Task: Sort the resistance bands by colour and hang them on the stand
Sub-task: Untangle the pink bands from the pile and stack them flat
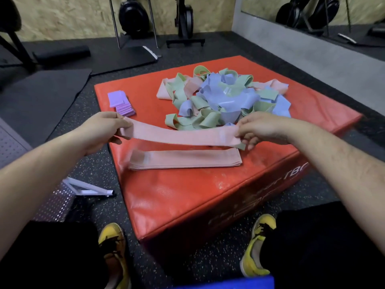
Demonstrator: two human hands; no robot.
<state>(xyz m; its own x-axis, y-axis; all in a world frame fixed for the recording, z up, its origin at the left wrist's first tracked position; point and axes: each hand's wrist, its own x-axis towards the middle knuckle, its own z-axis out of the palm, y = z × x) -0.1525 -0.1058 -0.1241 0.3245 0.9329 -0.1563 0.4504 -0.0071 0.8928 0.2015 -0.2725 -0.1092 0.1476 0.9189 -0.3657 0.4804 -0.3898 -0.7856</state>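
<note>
A pink resistance band [179, 135] is stretched flat between my two hands above the red padded box [187, 195]. My left hand [102, 127] pinches its left end and my right hand [260, 128] pinches its right end. Just below it lies a flat stack of pink bands [185, 159] near the box's front edge. A tangled heap of green, blue and pink bands [225, 97] covers the far half of the box. A small stack of folded purple bands [120, 103] sits at the box's far left corner.
A white perforated metal stand [62, 197] lies on the speckled rubber floor left of the box. Black mats and gym machines stand behind. My legs and yellow shoes [113, 247] are at the bottom, with a blue edge [229, 283] between them.
</note>
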